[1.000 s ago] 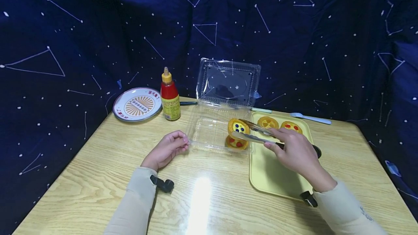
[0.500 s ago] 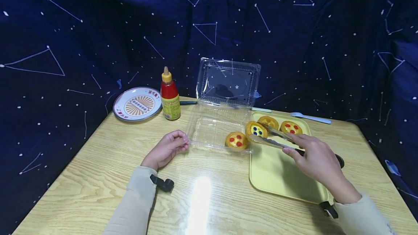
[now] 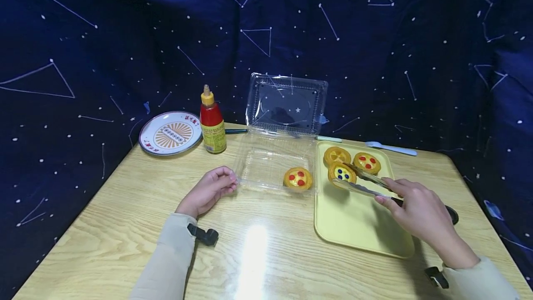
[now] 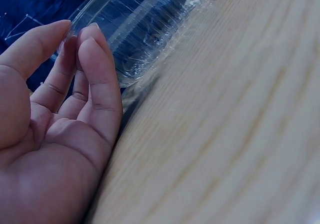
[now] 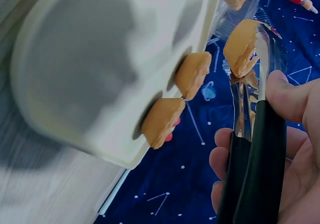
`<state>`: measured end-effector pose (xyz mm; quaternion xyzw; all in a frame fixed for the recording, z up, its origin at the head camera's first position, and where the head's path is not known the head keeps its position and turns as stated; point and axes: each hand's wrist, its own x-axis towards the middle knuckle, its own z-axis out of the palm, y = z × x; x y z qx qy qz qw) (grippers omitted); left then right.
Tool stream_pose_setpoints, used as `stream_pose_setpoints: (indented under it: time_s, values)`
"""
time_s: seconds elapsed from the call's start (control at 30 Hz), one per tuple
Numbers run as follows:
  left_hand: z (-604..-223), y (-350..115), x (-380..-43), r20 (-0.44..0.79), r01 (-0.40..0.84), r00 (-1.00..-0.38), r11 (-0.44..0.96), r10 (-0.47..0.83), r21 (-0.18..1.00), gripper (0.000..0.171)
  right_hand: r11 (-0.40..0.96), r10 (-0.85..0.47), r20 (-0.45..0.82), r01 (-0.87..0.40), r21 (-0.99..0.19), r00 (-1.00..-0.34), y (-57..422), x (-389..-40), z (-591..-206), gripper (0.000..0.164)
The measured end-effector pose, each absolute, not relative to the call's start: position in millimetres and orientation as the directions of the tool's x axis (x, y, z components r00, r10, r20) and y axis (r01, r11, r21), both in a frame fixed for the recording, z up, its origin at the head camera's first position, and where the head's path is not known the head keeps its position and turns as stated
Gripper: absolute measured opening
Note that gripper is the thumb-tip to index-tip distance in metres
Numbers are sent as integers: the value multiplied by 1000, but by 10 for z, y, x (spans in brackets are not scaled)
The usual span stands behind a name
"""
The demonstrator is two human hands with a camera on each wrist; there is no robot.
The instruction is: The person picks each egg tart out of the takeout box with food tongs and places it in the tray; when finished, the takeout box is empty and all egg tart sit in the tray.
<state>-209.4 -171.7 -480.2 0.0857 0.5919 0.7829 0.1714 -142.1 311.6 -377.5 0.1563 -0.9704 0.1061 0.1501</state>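
Note:
My right hand grips black-handled metal tongs. Between the tips of the tongs is a tart with blue dots on a yellow filling; the right wrist view shows it raised above the yellow tray. Behind it on the tray lie a plain-topped tart and a tart with red pieces. My left hand pinches the front left corner of a clear plastic clamshell container, whose lid stands up. Inside, at the front right, sits another red-topped tart.
A sauce bottle with a yellow cap stands left of the container, beside a patterned plate. A light blue fork lies behind the tray. The dark starry curtain hangs along the table's back edge.
My right hand has moved right, carrying the blue-dotted tart in the tongs from above the container to above the tray. My left hand has stayed at the container's corner.

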Motion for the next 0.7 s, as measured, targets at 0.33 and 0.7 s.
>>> stream_pose_setpoints:
  time_s: [0.33,0.7]
  values:
    - [-4814,-1731,-2092,-56,-157,-926,-247,373,956,7,931,-317,301,-356,-81,-899,3123,-1482,-3854,51]
    - [-4824,-1716,-2083,-48,-157,-929,-272,367,949,4,937,-327,213,-346,-54,-920,3103,-1558,-3926,54]
